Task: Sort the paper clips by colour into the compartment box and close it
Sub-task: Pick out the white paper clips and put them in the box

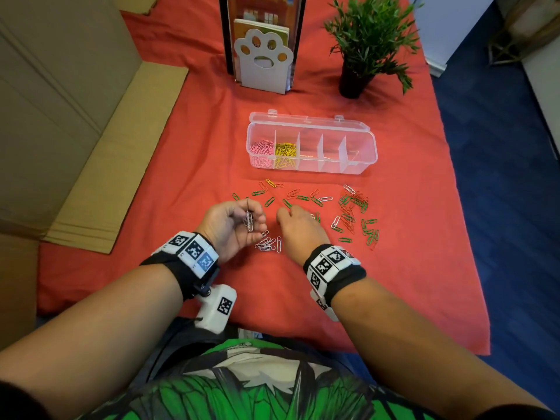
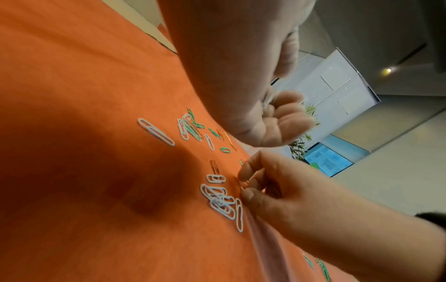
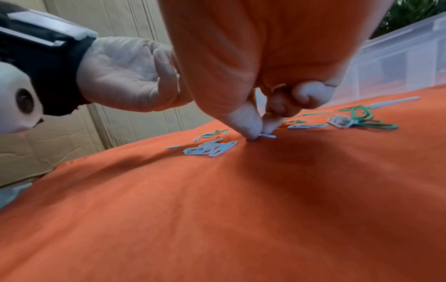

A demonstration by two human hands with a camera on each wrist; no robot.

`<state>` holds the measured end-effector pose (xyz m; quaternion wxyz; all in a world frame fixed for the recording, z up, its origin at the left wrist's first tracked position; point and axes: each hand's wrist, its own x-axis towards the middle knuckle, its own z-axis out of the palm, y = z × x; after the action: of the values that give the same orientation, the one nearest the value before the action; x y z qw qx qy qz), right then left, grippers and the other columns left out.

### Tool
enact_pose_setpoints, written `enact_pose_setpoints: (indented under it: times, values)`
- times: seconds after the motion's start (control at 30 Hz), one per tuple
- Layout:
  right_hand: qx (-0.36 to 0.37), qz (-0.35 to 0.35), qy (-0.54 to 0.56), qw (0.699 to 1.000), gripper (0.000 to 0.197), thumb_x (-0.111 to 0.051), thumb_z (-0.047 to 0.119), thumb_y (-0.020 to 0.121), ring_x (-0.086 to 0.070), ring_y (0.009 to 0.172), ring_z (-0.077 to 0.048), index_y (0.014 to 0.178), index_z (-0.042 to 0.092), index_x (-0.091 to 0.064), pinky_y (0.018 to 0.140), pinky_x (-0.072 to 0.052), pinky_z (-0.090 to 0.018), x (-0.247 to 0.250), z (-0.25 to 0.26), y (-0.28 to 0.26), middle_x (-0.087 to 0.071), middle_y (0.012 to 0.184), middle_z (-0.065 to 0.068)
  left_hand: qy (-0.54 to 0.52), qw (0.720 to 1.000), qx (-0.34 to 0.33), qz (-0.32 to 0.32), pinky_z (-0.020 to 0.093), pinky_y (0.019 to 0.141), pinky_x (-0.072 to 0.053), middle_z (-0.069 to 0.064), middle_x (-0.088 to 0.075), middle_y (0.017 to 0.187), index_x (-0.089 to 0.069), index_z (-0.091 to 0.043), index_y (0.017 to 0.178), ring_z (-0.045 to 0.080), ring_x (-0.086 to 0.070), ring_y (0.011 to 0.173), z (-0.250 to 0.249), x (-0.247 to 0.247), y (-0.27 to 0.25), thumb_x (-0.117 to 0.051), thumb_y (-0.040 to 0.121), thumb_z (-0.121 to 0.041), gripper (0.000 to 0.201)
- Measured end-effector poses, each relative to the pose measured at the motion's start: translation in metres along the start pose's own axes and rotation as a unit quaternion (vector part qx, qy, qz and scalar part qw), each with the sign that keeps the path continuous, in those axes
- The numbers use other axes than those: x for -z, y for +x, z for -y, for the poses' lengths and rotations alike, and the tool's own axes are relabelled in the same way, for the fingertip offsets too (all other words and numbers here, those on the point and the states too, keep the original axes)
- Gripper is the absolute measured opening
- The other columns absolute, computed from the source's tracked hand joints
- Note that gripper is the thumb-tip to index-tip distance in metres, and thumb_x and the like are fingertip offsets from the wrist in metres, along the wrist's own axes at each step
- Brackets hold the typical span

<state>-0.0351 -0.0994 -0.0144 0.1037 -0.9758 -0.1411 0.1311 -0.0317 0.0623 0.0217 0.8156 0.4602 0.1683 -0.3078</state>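
Observation:
The clear compartment box [image 1: 360,165] stands open, with pink clips [image 1: 261,151] in its leftmost compartment and yellow clips [image 1: 285,153] beside them. Green, red and white clips [image 1: 353,207] lie scattered on the red cloth in front of it. A small pile of white clips [image 1: 268,244] [image 2: 223,206] [image 3: 210,148] lies between my hands. My left hand [image 1: 254,221] [image 2: 282,114] is raised, its curled fingers holding several white clips [image 1: 249,222]. My right hand [image 1: 283,213] [image 3: 259,133] pinches one white clip [image 3: 269,136] flat on the cloth.
A paw-shaped white holder [image 1: 263,60] and a potted plant [image 1: 363,43] stand behind the box. Flat cardboard [image 1: 115,153] lies along the table's left side. The red cloth [image 1: 409,268] ends at the right, with blue floor beyond it.

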Motion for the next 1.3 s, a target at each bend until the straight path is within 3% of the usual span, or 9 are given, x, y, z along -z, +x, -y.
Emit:
enact_pose_setpoints:
  times: [0.1, 0.23, 0.47, 0.57, 0.7, 0.8, 0.97, 1.13, 1.3]
  values:
    - [-0.016, 0.012, 0.012, 1.000, 0.030, -0.040, -0.002, 0.081, -0.053, 0.103, -0.037, 0.110, 0.005, -0.046, 0.083, -0.045, -0.044, -0.003, 0.000, -0.002, -0.051, 0.110, -0.018, 0.129, 0.987, -0.011, -0.095, 0.015, 0.040, -0.036, -0.003, -0.045, 0.052, -0.054, -0.015, 0.068, 0.012, -0.041, 0.046, 0.006, 0.000, 0.010, -0.044, 0.073, -0.014, 0.011]
    - [-0.080, 0.041, 0.181, 0.979, 0.031, -0.043, 0.000, 0.082, -0.053, 0.107, -0.032, 0.109, 0.006, -0.057, 0.093, -0.042, -0.035, -0.001, -0.009, 0.004, -0.055, 0.114, -0.016, 0.474, 0.869, -0.067, -0.127, 0.015, 0.057, -0.045, -0.002, -0.061, 0.068, -0.061, -0.021, 0.070, 0.000, -0.055, 0.055, 0.022, 0.014, 0.023, -0.069, 0.077, -0.016, 0.011]
    - [-0.270, 0.049, 0.669, 0.691, 0.030, -0.033, 0.001, 0.083, -0.039, 0.053, -0.014, 0.062, 0.010, -0.051, 0.039, -0.032, -0.020, 0.025, -0.018, -0.003, -0.043, 0.066, -0.004, 0.720, 0.673, -0.122, -0.117, 0.027, 0.083, -0.044, 0.003, -0.066, 0.106, -0.065, -0.020, 0.104, 0.022, -0.060, 0.100, 0.041, 0.019, 0.015, -0.071, 0.073, -0.031, 0.034]
    - [-0.268, 0.078, 0.685, 0.673, 0.026, -0.037, 0.006, 0.085, -0.035, 0.051, -0.012, 0.064, 0.010, -0.052, 0.041, -0.029, -0.020, 0.023, -0.017, -0.007, -0.041, 0.063, -0.002, 0.732, 0.658, -0.141, -0.104, 0.028, 0.077, -0.041, 0.005, -0.065, 0.099, -0.065, -0.018, 0.093, 0.025, -0.059, 0.096, 0.042, 0.016, 0.015, -0.064, 0.079, -0.027, 0.016]
    - [-0.201, 0.110, 0.380, 0.896, 0.020, -0.054, 0.011, 0.083, -0.049, 0.062, -0.014, 0.065, 0.020, -0.054, 0.054, -0.037, -0.023, 0.011, -0.012, -0.005, -0.055, 0.071, 0.002, 0.692, 0.700, -0.133, -0.114, 0.028, 0.067, -0.038, 0.005, -0.066, 0.080, -0.066, -0.014, 0.083, 0.025, -0.059, 0.078, 0.039, 0.015, 0.018, -0.062, 0.082, -0.024, 0.010]
    - [-0.139, 0.068, 0.174, 0.972, 0.017, -0.055, 0.017, 0.083, -0.054, 0.102, -0.029, 0.097, 0.007, -0.057, 0.089, -0.043, -0.032, -0.001, -0.001, -0.012, -0.056, 0.109, -0.015, 0.578, 0.798, -0.085, -0.146, 0.027, 0.057, -0.033, -0.003, -0.050, 0.057, -0.060, -0.017, 0.071, 0.016, -0.046, 0.055, 0.032, 0.013, 0.021, -0.063, 0.082, -0.020, 0.012]
    - [-0.049, 0.049, 0.059, 0.996, 0.030, -0.056, 0.013, 0.083, -0.049, 0.107, -0.038, 0.111, 0.008, -0.044, 0.087, -0.048, -0.045, -0.007, 0.013, -0.021, -0.044, 0.115, -0.016, 0.156, 0.976, 0.042, -0.143, 0.017, 0.041, -0.027, -0.001, -0.039, 0.054, -0.043, -0.019, 0.063, 0.010, -0.036, 0.040, 0.012, 0.008, 0.012, -0.042, 0.071, -0.014, 0.009]
    - [0.031, 0.050, -0.018, 0.998, 0.032, -0.045, 0.001, 0.083, -0.048, 0.106, -0.036, 0.114, 0.007, -0.044, 0.077, -0.047, -0.043, 0.001, 0.014, -0.030, -0.044, 0.114, -0.016, 0.002, 0.997, 0.063, -0.054, 0.020, 0.049, -0.044, 0.005, -0.055, 0.058, -0.053, -0.011, 0.066, 0.017, -0.052, 0.049, -0.003, 0.014, 0.000, -0.037, 0.058, -0.018, 0.019]
    - [0.027, 0.069, -0.044, 0.996, 0.026, -0.042, 0.003, 0.088, -0.051, 0.105, -0.035, 0.113, 0.007, -0.045, 0.079, -0.046, -0.043, -0.001, 0.011, -0.028, -0.046, 0.113, -0.016, 0.137, 0.972, 0.054, -0.184, 0.012, 0.038, -0.027, -0.003, -0.040, 0.050, -0.050, -0.017, 0.060, 0.009, -0.037, 0.036, 0.000, 0.014, 0.010, -0.044, 0.086, -0.032, 0.031]
